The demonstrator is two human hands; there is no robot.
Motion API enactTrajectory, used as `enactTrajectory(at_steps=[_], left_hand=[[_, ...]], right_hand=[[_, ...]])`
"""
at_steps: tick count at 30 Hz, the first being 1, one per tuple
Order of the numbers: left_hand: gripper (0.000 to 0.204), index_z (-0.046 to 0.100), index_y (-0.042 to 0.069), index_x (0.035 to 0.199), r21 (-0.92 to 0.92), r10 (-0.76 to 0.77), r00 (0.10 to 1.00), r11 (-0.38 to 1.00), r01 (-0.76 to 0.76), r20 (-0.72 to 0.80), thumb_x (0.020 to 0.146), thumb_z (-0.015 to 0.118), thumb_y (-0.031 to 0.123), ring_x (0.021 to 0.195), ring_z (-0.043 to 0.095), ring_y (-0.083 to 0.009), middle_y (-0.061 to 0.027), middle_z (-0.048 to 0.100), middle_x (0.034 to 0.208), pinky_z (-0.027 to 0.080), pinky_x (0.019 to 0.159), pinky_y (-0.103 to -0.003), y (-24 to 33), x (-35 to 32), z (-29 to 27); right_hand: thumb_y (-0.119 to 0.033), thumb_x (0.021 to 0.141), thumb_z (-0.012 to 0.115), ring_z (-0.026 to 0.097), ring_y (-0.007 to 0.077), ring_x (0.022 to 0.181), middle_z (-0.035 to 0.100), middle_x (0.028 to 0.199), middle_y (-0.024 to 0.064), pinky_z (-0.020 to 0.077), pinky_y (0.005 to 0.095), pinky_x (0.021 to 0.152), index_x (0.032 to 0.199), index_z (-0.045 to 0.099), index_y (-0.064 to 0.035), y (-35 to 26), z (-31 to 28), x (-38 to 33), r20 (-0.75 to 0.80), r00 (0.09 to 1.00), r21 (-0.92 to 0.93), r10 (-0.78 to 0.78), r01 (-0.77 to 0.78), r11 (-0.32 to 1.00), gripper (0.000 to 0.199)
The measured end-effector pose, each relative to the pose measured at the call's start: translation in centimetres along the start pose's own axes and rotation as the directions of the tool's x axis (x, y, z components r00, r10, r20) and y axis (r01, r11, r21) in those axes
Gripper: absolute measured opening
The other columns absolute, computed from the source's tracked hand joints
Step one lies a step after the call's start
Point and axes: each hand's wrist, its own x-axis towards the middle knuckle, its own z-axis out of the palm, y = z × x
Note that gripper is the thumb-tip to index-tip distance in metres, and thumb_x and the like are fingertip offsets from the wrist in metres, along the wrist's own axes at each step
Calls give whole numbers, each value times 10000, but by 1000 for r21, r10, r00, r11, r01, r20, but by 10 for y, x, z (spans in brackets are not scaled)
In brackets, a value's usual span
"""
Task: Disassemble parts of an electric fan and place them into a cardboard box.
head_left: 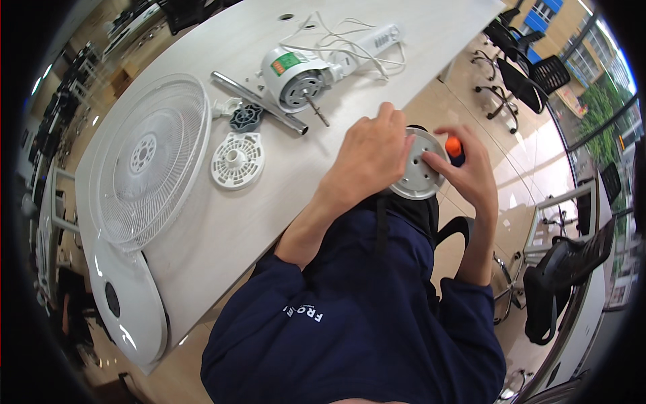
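A round, pale grey disc (418,176) with several holes is held over my lap, just off the table's edge. My left hand (370,160) is closed at its left rim, and its fingertips are partly hidden. My right hand (469,167) curls round a screwdriver (453,146) with an orange-ended, dark handle; the thumb reaches onto the disc's face. The screwdriver's tip cannot be seen. On the table ahead lies a white fan motor housing (289,73) with a thin shaft sticking out. A metal tube (259,101) passes beside it.
Left on the white table (202,269) are a fan grille (151,158), a white round base (128,303), a slotted white plastic disc (237,160) and a dark grey knob (246,118). A power strip (377,44) with tangled cables sits at the back. Office chairs (518,81) stand right.
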Motion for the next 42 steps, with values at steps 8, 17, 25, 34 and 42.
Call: enactTrajectory(at_steps=[8, 17, 25, 34, 42], left_hand=[[204, 522, 8, 872, -154, -103, 989, 984, 86, -102, 918, 641, 167, 702, 634, -315, -142, 602, 796, 480, 624, -417, 3, 2, -21], [138, 706, 8, 898, 38, -141, 836, 981, 190, -530, 819, 704, 121, 836, 708, -336, -209, 708, 842, 548, 762, -390, -30, 97, -125], [193, 764, 40, 858, 444, -683, 730, 660, 606, 20, 738, 734, 188, 642, 716, -184, -124, 717, 704, 573, 662, -320, -269, 67, -155], [185, 793, 106, 886, 349, -747, 662, 640, 685, 70, 713, 787, 171, 904, 725, -268, -134, 751, 921, 560, 832, -374, -326, 28, -92], [193, 788, 133, 930, 434, -753, 653, 615, 659, 76, 751, 732, 180, 930, 719, -290, -143, 745, 974, 549, 869, -419, -297, 36, -102]], right_hand=[[-178, 820, 748, 543, 55, 708, 599, 784, -4, 426, 201, 644, 987, 661, -9, 25, 24, -15, 158, 935, 639, 317, -342, 689, 253], [-185, 821, 731, 539, 63, 691, 594, 761, -6, 417, 205, 633, 950, 659, 0, 42, 44, -7, 116, 952, 790, 283, -261, 555, 236], [-178, 836, 724, 541, 63, 702, 598, 765, -8, 424, 205, 648, 948, 668, 5, 43, 52, -4, 118, 963, 812, 240, -233, 535, 221], [-172, 834, 725, 552, 64, 715, 609, 782, -2, 436, 207, 659, 952, 670, -3, 39, 55, -6, 99, 966, 809, 241, -219, 546, 213], [-174, 837, 722, 551, 64, 712, 607, 784, -2, 435, 206, 655, 951, 668, -4, 38, 53, -9, 69, 961, 813, 268, -210, 544, 212]])
